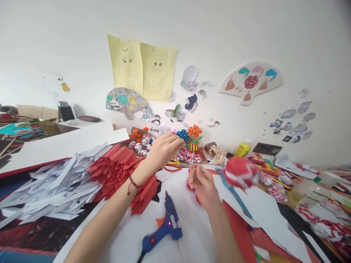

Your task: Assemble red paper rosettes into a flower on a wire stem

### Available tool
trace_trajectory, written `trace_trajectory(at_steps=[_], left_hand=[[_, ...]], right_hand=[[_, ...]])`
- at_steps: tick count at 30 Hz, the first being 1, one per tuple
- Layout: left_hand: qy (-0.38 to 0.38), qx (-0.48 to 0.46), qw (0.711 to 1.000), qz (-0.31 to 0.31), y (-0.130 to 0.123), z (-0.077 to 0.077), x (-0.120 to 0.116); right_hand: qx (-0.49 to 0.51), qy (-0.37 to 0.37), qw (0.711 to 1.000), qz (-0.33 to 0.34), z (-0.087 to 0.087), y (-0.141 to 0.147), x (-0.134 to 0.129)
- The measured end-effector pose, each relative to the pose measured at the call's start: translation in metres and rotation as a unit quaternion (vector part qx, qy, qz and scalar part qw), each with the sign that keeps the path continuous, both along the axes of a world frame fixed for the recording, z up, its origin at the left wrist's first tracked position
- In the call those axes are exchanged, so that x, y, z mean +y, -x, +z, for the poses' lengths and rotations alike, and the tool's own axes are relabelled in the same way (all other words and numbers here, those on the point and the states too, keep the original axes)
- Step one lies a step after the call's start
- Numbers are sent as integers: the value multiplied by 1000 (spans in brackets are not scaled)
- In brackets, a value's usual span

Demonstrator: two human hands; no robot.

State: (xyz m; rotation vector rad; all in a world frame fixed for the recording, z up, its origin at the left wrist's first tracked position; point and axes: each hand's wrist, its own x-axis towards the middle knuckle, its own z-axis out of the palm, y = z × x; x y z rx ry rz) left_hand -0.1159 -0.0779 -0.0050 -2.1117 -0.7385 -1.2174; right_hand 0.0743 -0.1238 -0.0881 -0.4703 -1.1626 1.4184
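My left hand [167, 149] is raised above the work area, its fingers bent down and pressed together; whatever they pinch is hidden. Lower and to the right, my right hand [202, 184] has curled fingers at a thin stick. That stick runs right to a red-and-white paper flower [241, 172], blurred and held off the table. Red paper [189, 185] shows beside and under the right hand. A blue glue gun [164, 228] with an orange trigger and a lit red light lies between my forearms on white paper.
Piles of folded white strips [63, 182] and red strips [115, 170] lie left. Finished paper flowers [189, 157] and a small flower pot [193, 146] stand near the wall. Blue scissors or a similar long blue tool [236, 195], a yellow bottle [243, 149] and more paper flowers are right.
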Motion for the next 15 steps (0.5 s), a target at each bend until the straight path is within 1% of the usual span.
trace_trajectory(at_steps=[3, 6, 8, 11, 15], left_hand=[[88, -102, 990, -37, -7, 1, -3], [159, -190, 966, -73, -12, 4, -10], [197, -231, 948, -98, -13, 6, -14], [240, -277, 923, -121, -13, 7, -15], [259, -319, 905, -113, -9, 6, -10]], right_hand=[[3, 6, 1000, -15, 0, -1, 1], [-4, 11, 1000, -16, -1, 0, 2], [-13, 13, 1000, -14, -1, 1, 2], [-23, 18, 999, -14, -2, 1, 1], [-31, 17, 999, -17, -3, 1, 1]])
